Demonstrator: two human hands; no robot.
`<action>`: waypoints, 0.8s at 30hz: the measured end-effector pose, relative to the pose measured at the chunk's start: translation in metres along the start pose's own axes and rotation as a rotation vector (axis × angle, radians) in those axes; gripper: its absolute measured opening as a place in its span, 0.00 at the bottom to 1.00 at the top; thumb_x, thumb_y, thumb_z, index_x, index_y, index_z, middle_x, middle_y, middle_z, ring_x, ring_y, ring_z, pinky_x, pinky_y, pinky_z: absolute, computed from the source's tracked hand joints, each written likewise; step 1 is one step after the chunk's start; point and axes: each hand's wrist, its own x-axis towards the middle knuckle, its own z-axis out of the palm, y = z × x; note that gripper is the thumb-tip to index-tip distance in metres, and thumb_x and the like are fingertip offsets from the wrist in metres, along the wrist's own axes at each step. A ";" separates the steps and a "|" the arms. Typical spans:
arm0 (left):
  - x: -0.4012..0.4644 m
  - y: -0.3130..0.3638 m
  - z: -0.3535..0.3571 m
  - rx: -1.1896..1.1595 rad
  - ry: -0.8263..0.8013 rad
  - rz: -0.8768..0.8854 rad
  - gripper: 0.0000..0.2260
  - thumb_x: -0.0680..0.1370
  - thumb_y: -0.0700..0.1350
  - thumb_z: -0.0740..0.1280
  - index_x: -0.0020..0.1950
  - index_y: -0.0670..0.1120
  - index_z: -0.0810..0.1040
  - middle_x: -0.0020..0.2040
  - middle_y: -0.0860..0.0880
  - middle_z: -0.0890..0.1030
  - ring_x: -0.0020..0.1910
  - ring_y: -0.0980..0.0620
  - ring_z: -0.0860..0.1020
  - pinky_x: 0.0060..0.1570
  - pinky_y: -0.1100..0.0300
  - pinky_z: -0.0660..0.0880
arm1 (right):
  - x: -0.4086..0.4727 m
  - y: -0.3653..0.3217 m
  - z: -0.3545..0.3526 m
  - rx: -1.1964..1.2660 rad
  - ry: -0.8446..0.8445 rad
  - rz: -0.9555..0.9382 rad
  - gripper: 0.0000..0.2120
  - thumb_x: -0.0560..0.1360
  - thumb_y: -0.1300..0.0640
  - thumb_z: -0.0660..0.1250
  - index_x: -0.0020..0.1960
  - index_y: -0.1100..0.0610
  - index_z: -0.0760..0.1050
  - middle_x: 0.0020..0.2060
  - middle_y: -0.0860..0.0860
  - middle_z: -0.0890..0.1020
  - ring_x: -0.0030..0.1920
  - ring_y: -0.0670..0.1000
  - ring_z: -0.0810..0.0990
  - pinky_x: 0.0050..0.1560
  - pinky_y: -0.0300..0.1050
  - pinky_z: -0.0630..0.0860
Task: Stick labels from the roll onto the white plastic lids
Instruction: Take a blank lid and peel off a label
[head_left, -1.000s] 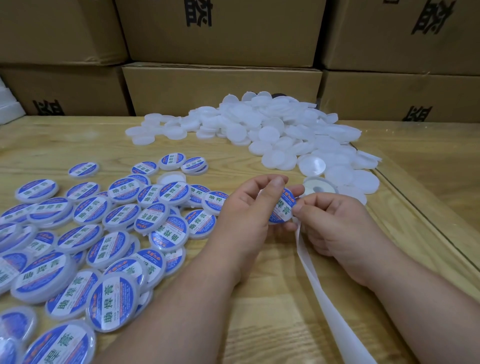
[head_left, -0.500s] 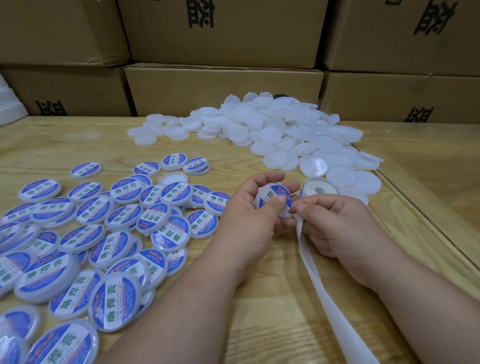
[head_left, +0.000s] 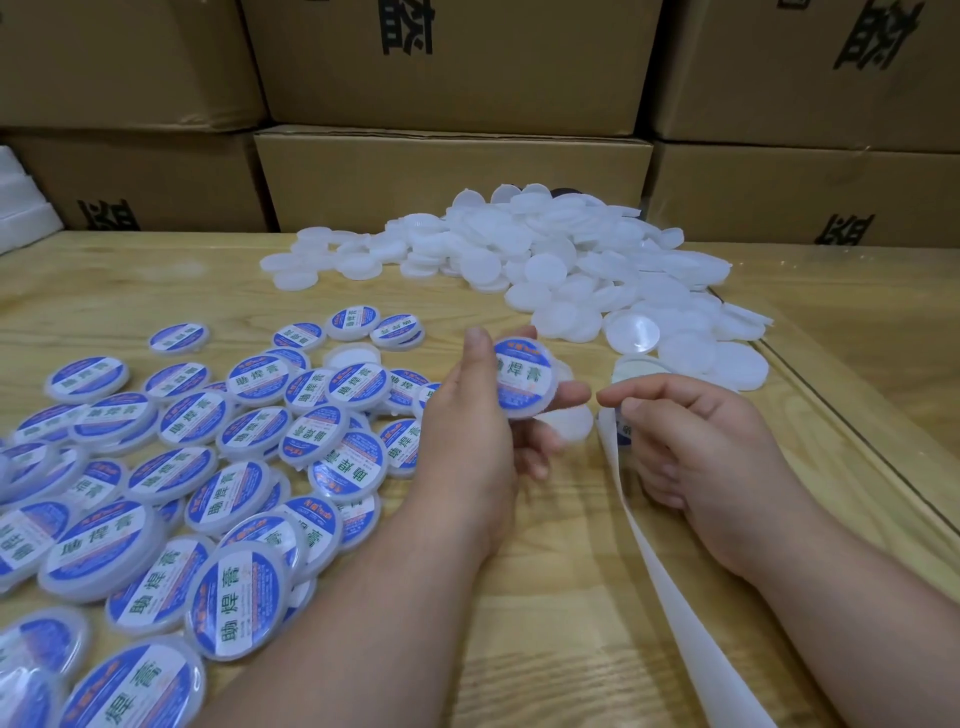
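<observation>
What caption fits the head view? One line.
Left hand holds a freshly labelled lid; right hand grips the label strip.

Labelled lid (head_left: 524, 376): blue-white label facing up, tilting, sitting in left-hand fingers.
Plain lids (head_left: 561, 260): white, lying heaped behind.
Backing strip (head_left: 670, 587): white, trailing down from right hand.

The left hand (head_left: 483, 431) is up with its thumb and fingers curled. The right hand (head_left: 696, 441) sits close beside it, fingers bent.
</observation>
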 end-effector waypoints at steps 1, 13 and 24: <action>0.000 0.001 0.000 0.003 0.015 -0.001 0.21 0.84 0.64 0.52 0.52 0.58 0.83 0.37 0.45 0.86 0.20 0.52 0.71 0.20 0.66 0.63 | 0.000 0.001 -0.001 -0.008 0.013 -0.004 0.14 0.78 0.65 0.64 0.41 0.54 0.85 0.23 0.48 0.63 0.22 0.47 0.57 0.22 0.38 0.55; 0.002 0.005 0.000 -0.261 0.098 -0.082 0.07 0.81 0.44 0.68 0.59 0.47 0.77 0.48 0.48 0.87 0.31 0.57 0.75 0.26 0.66 0.71 | 0.000 0.001 -0.003 -0.052 0.056 -0.037 0.08 0.72 0.58 0.65 0.41 0.55 0.84 0.23 0.49 0.63 0.23 0.47 0.58 0.24 0.39 0.56; 0.007 0.012 -0.007 -0.553 0.218 -0.074 0.19 0.84 0.61 0.56 0.62 0.47 0.75 0.49 0.51 0.88 0.36 0.55 0.85 0.32 0.63 0.79 | 0.001 0.004 -0.004 -0.174 0.144 -0.098 0.07 0.71 0.56 0.66 0.41 0.53 0.84 0.22 0.42 0.69 0.24 0.45 0.62 0.25 0.37 0.61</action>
